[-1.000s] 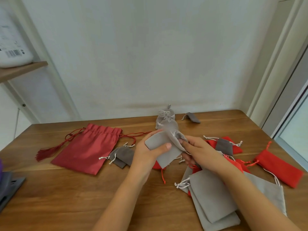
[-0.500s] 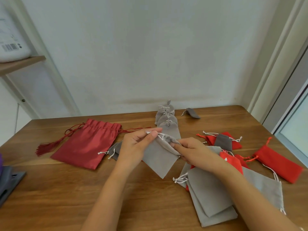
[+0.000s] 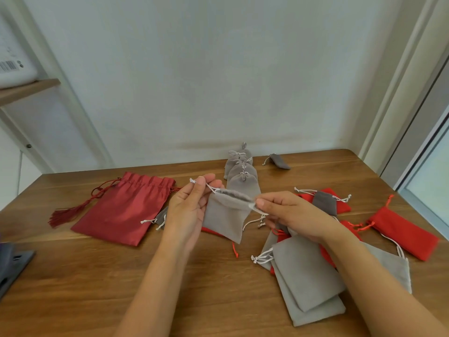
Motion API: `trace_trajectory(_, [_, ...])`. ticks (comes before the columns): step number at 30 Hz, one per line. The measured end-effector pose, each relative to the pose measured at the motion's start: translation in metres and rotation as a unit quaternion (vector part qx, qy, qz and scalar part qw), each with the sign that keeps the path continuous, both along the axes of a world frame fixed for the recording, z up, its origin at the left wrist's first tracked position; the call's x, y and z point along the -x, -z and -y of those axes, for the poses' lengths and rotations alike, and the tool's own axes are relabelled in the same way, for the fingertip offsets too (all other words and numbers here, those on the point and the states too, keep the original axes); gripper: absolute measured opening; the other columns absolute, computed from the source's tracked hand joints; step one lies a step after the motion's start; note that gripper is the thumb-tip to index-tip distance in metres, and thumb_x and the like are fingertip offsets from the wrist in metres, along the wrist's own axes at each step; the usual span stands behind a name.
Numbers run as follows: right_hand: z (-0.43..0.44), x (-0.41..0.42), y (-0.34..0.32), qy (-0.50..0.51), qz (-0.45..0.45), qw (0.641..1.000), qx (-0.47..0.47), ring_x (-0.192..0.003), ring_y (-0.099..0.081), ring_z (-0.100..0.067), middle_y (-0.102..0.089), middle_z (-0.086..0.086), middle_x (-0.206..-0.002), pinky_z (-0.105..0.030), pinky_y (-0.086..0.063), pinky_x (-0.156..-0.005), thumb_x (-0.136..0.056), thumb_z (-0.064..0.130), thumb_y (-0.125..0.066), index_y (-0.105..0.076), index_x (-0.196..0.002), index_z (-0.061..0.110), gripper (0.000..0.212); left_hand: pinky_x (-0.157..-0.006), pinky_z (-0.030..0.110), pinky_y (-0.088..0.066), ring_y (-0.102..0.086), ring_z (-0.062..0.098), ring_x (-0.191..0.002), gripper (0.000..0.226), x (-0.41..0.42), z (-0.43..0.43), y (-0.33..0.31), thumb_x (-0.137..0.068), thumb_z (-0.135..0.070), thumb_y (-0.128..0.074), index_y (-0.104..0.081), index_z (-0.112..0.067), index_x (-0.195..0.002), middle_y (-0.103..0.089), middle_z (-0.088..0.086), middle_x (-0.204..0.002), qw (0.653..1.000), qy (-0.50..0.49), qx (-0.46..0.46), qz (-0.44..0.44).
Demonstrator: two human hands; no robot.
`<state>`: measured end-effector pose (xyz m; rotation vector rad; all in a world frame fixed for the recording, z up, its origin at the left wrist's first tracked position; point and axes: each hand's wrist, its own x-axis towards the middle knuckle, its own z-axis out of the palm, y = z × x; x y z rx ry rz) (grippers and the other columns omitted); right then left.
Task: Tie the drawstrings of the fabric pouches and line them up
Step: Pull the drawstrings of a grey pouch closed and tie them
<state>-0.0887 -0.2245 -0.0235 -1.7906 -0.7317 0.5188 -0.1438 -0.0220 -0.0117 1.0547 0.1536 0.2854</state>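
A small light grey pouch (image 3: 224, 215) hangs between my hands above the table, mouth up. My left hand (image 3: 192, 210) pinches its white drawstring at the left end, the cord's knot sticking out above my thumb. My right hand (image 3: 284, 212) pinches the pouch's right top corner and the other cord, whose end dangles below. Behind, a row of tied grey pouches (image 3: 240, 171) runs toward the wall.
A large dark red pouch (image 3: 124, 210) with a tassel lies left. Loose grey pouches (image 3: 306, 276) and red pouches (image 3: 403, 232) are heaped at right. One dark grey pouch (image 3: 279, 161) lies near the wall. A dark object (image 3: 12, 263) sits at the left edge of the wooden table (image 3: 97, 288).
My hands have drawn apart and turned the grey pouch upright, mouth up. The left hand has pulled its drawstring out to the left.
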Motion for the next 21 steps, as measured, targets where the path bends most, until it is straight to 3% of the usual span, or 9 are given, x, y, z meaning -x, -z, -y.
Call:
trace_trajectory(4, [0.006,-0.007,0.005,0.026,0.009,1.000,0.006,-0.062,-0.040,-0.028,-0.049,-0.014,-0.066,-0.042,-0.042,-0.062,-0.095,0.045,-0.054,-0.069,-0.089,0.016,0.034,-0.077,0.021,-0.057,-0.071,0.012,-0.081,0.021,-0.002,-0.006,-0.001,-0.088,-0.022,-0.053,-0.066,-0.007,-0.096,-0.074,0.003,-0.080,1.000,-0.013,0.023,0.007])
trace_trajectory(6, [0.005,-0.008,0.004,0.054,0.028,0.998,0.010,-0.056,-0.041,-0.024,-0.051,-0.019,-0.065,-0.038,-0.040,-0.057,-0.092,0.050,-0.054,-0.067,-0.076,0.019,0.036,-0.075,0.021,-0.057,-0.071,0.013,-0.080,0.021,-0.002,-0.008,-0.001,-0.091,-0.021,-0.051,-0.066,-0.007,-0.095,-0.073,0.003,-0.079,0.999,-0.014,0.031,0.007])
trace_trajectory(10, [0.002,-0.007,-0.001,0.146,-0.004,0.985,-0.090,-0.049,-0.039,-0.013,-0.044,0.003,-0.052,-0.021,-0.038,-0.055,-0.086,0.047,-0.052,-0.050,-0.062,0.014,0.041,-0.071,0.023,-0.058,-0.071,0.013,-0.077,0.025,-0.002,-0.011,-0.001,-0.099,-0.020,-0.043,-0.063,-0.006,-0.093,-0.070,0.003,-0.070,0.999,0.004,0.037,0.008])
trace_trajectory(13, [-0.001,-0.011,0.001,0.239,-0.057,0.948,-0.202,-0.050,-0.037,-0.009,-0.038,0.005,-0.052,-0.023,-0.035,-0.056,-0.088,0.042,-0.053,-0.044,-0.059,0.017,0.039,-0.079,0.027,-0.056,-0.070,0.014,-0.075,0.024,-0.002,-0.007,0.000,-0.095,-0.022,-0.045,-0.063,-0.007,-0.088,-0.066,0.001,-0.065,0.999,0.031,0.033,0.015])
trace_trajectory(15, [-0.005,-0.014,0.003,0.292,-0.138,0.897,-0.303,-0.052,-0.032,-0.009,-0.034,0.006,-0.050,-0.022,-0.030,-0.051,-0.094,0.032,-0.054,-0.040,-0.060,0.019,0.038,-0.080,0.028,-0.056,-0.067,0.014,-0.072,0.024,-0.002,-0.003,0.002,-0.088,-0.025,-0.050,-0.066,-0.009,-0.081,-0.060,0.001,-0.062,0.998,0.055,0.034,0.028])
trace_trajectory(17, [-0.007,-0.016,0.001,0.304,-0.243,0.814,-0.430,-0.057,-0.044,-0.010,-0.045,0.004,-0.053,-0.021,-0.038,-0.053,-0.095,0.027,-0.054,-0.047,-0.066,0.015,0.032,-0.076,0.025,-0.057,-0.064,0.013,-0.068,0.027,-0.001,0.002,0.003,-0.086,-0.026,-0.051,-0.070,-0.014,-0.072,-0.055,0.000,-0.058,0.996,0.080,0.034,0.038])
trace_trajectory(19, [-0.006,-0.016,-0.003,0.278,-0.353,0.725,-0.521,-0.064,-0.060,-0.012,-0.058,0.002,-0.057,-0.025,-0.050,-0.060,-0.094,0.029,-0.054,-0.058,-0.067,0.012,0.032,-0.072,0.024,-0.056,-0.060,0.010,-0.062,0.029,0.000,0.008,0.003,-0.086,-0.025,-0.051,-0.072,-0.016,-0.068,-0.050,-0.003,-0.054,0.993,0.098,0.048,0.042])
trace_trajectory(21, [-0.003,-0.017,-0.003,0.203,-0.428,0.657,-0.586,-0.048,-0.056,-0.009,-0.047,0.006,-0.046,-0.023,-0.050,-0.051,-0.093,0.032,-0.054,-0.050,-0.054,0.015,0.043,-0.068,0.024,-0.056,-0.053,0.008,-0.053,0.029,0.000,0.011,0.002,-0.085,-0.024,-0.050,-0.071,-0.014,-0.067,-0.044,-0.004,-0.050,0.990,0.106,0.080,0.046])
